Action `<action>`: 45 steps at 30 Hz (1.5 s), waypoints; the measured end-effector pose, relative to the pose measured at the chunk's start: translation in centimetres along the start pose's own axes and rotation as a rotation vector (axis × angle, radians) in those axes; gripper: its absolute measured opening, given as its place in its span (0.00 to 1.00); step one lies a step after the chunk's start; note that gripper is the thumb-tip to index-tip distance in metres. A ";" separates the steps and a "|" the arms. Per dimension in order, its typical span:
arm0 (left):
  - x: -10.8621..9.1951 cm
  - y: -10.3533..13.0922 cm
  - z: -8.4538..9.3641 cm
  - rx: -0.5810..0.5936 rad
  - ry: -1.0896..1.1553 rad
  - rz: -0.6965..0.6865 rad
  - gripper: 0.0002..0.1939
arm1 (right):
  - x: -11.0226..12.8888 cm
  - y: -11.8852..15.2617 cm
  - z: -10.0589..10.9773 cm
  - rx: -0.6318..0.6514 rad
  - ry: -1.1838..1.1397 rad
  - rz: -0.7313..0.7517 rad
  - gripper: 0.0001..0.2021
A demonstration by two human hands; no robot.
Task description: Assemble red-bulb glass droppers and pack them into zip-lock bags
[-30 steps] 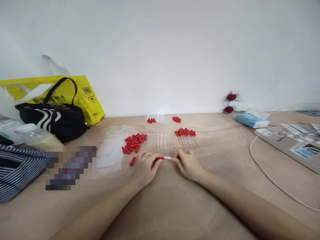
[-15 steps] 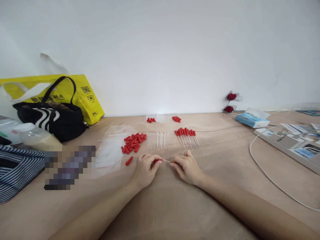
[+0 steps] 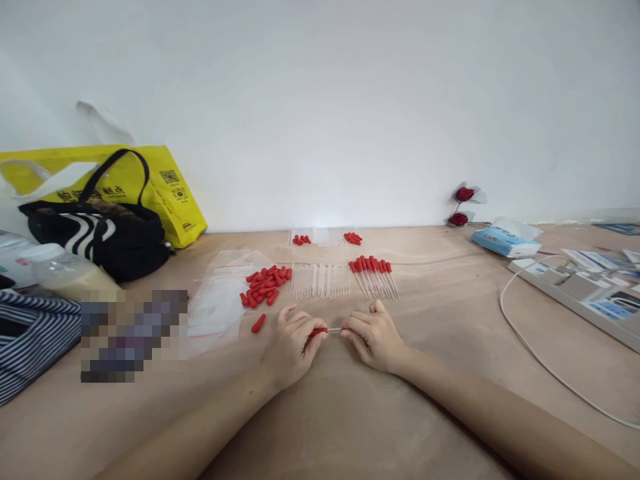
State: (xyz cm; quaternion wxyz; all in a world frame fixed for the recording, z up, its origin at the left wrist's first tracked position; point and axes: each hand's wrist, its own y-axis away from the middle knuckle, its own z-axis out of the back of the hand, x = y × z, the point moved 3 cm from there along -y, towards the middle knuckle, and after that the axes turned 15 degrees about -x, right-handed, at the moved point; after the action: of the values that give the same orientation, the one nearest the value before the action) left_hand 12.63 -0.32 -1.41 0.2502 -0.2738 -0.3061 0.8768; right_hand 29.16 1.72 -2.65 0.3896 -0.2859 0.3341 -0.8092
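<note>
Between thumb and fingers, my left hand point(image 3: 295, 347) pinches a red rubber dropper bulb point(image 3: 319, 331). My right hand point(image 3: 373, 337) is closed on a thin clear dropper tube point(image 3: 334, 330), whose near end meets the bulb's mouth; how deep it sits cannot be made out. Beyond the hands lies a row of bare dropper tubes point(image 3: 321, 281). To its left is a heap of loose red bulbs point(image 3: 263, 287), with a single red bulb point(image 3: 259, 323) apart, close to my left hand. On the row's right lie several droppers with red bulbs fitted point(image 3: 375, 273).
Clear plastic bags point(image 3: 215, 303) lie left of the heap. Farther left are a black bag point(image 3: 100, 233), a yellow bag point(image 3: 185, 213) and a bottle point(image 3: 70, 273). Along the right stand a tissue pack point(image 3: 505, 240) and a power strip point(image 3: 580, 293) with a white cable point(image 3: 520, 347).
Both hands have shifted slightly nearer to me, the left one more. The bulb and tube now lie more nearly in one level line. The piles and rows look the same.
</note>
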 end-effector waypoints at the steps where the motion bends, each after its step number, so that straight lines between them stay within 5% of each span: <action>1: 0.0 0.0 0.0 -0.002 -0.001 -0.005 0.06 | 0.0 0.0 -0.1 0.000 -0.003 0.001 0.12; 23: 0.6 -0.6 0.2 -0.035 -0.095 -0.029 0.06 | -0.4 -0.8 0.3 0.106 0.061 0.016 0.10; 29: 3.0 -0.6 1.8 -0.151 -0.430 0.108 0.13 | -3.0 -1.8 -0.6 0.024 0.279 -0.326 0.12; 35: 4.8 -0.3 3.8 0.089 -0.784 0.273 0.12 | -6.7 -4.3 -2.4 0.047 0.602 -0.645 0.12; 45: 4.6 0.0 4.4 0.228 -0.909 0.260 0.15 | -7.6 -5.2 -3.4 0.085 0.624 -0.644 0.12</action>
State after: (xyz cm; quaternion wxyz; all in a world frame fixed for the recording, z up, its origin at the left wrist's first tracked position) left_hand 6.51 0.70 -0.05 0.0079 0.1300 -0.2498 0.9595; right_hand 28.43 11.53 -2.30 0.0098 -0.1017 0.2960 -0.9497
